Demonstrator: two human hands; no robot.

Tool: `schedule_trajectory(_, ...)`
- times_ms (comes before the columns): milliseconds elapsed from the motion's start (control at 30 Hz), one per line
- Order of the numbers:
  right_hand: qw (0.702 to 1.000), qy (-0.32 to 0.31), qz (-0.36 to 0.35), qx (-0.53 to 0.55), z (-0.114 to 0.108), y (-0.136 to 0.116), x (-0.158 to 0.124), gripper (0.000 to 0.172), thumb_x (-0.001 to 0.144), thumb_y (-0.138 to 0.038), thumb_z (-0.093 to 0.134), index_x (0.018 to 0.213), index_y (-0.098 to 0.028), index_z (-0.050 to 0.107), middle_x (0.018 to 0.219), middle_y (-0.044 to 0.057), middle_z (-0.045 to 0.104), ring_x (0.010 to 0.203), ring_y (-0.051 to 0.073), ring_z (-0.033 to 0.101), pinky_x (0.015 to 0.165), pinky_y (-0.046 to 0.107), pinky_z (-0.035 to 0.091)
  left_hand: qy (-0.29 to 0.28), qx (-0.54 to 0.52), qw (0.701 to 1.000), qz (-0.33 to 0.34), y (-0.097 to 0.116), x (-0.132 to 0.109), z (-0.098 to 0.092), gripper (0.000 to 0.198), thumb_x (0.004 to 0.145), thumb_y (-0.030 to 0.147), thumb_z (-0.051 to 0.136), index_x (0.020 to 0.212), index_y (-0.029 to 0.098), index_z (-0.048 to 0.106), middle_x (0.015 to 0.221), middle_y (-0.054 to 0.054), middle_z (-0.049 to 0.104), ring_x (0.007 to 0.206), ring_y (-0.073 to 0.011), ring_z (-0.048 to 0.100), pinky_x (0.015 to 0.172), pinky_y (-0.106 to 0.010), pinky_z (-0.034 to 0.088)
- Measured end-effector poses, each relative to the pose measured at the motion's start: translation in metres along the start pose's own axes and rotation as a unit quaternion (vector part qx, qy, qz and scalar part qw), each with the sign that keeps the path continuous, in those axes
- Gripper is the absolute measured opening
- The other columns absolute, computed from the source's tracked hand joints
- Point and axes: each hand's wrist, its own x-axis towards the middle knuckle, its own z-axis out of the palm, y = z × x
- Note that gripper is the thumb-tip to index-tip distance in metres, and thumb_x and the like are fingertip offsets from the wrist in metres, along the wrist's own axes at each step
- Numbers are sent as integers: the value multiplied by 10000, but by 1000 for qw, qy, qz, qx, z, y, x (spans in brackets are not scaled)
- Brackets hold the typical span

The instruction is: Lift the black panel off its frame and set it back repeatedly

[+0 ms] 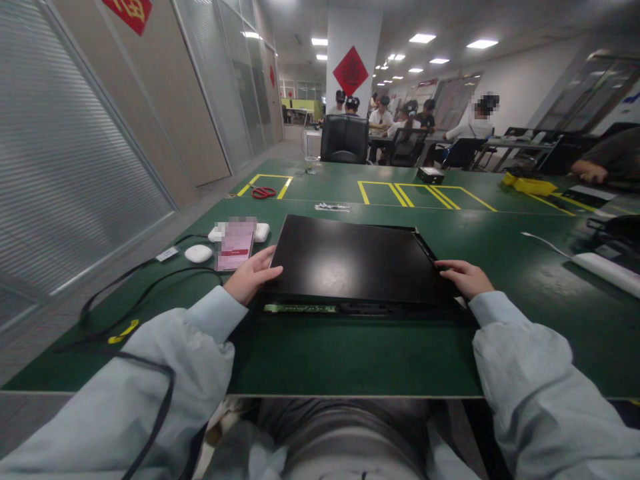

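Observation:
A flat black display panel (350,257) is held just in front of me over the green table, tilted slightly. My left hand (253,273) grips its left edge, thumb on top and fingers partly hidden beyond the edge. At the right edge my right hand (466,277) is closed on the panel, thumb and fingers pinching the side. Under the near edge shows a dark frame with a narrow green circuit board strip (300,309). Whether the frame is attached to the panel, I cannot tell.
On the green table (360,363), a phone (236,247), a white rounded case (199,254) and black cables lie at left. Red-handled scissors (263,193) and a black box (430,175) sit farther back. A white power strip (607,272) lies at right. Several people sit beyond.

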Motion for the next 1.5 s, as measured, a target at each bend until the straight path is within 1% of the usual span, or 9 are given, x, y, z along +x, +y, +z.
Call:
schedule_trajectory(100,1000,-7,0,-5,-1,1,1,271,629,-299,809,879,-261,908,737,27,760,729,236,694,706,370,561,7,31,999,-1,4,-5,-1,1258,584,492,1109,1678,203,559,1173,-143,903,1190,-431,858,1095,-553,671)
schedule_trajectory(167,1000,-14,4,-14,-2,2,2,293,646,-308,811,915,-256,916,748,31,760,733,240,693,709,373,569,6,58,998,5,8,-9,-2,1274,605,477,1112,1707,222,525,1168,-129,896,1176,-417,856,1071,-546,676)
schedule_trajectory(333,999,-12,-4,-31,-1,6,4,315,667,-316,804,957,-264,918,817,43,791,782,247,714,768,384,595,20,88,995,36,5,-8,-3,870,621,485,1090,1389,196,801,1139,-127,871,1115,-386,823,1022,-507,665)
schedule_trajectory(400,999,-9,-14,-29,0,7,5,313,662,-315,801,950,-272,915,825,43,798,795,248,721,778,382,600,40,64,996,38,1,-6,-2,760,638,484,1066,1302,193,839,1127,-119,866,1054,-354,814,975,-473,666)
schedule_trajectory(567,999,-12,-13,-29,0,9,5,295,666,-312,811,937,-271,919,814,43,801,794,257,730,802,400,617,125,-38,991,-10,9,-7,6,785,703,319,975,1442,167,758,890,-45,837,890,-280,813,827,-370,675)
schedule_trajectory(767,999,-1,-39,-20,-1,10,4,263,640,-316,821,884,-276,911,772,29,802,729,237,722,714,372,589,78,-82,991,-72,31,-13,10,781,686,200,948,1437,87,769,1219,-186,889,1170,-368,841,948,-406,707)
schedule_trajectory(967,999,-13,-26,-30,-1,6,4,245,638,-331,800,858,-281,897,794,38,803,788,256,728,778,399,585,14,-82,995,-46,31,-16,16,686,693,310,1003,1338,129,855,1302,-182,888,1307,-437,808,1117,-508,669)
schedule_trajectory(1133,999,-12,-15,-38,-1,4,4,256,650,-320,799,881,-273,899,808,42,794,818,268,731,850,426,600,-11,-58,998,-4,24,-14,19,755,680,375,1030,1380,158,846,1380,-164,869,1443,-449,732,1236,-492,590)
schedule_trajectory(1500,999,-5,-29,-19,0,7,3,252,625,-338,813,857,-289,899,777,40,793,766,256,714,747,396,590,-20,-44,999,-20,15,-11,13,842,629,332,1055,1422,183,815,1284,-153,898,1318,-439,811,1156,-497,655)
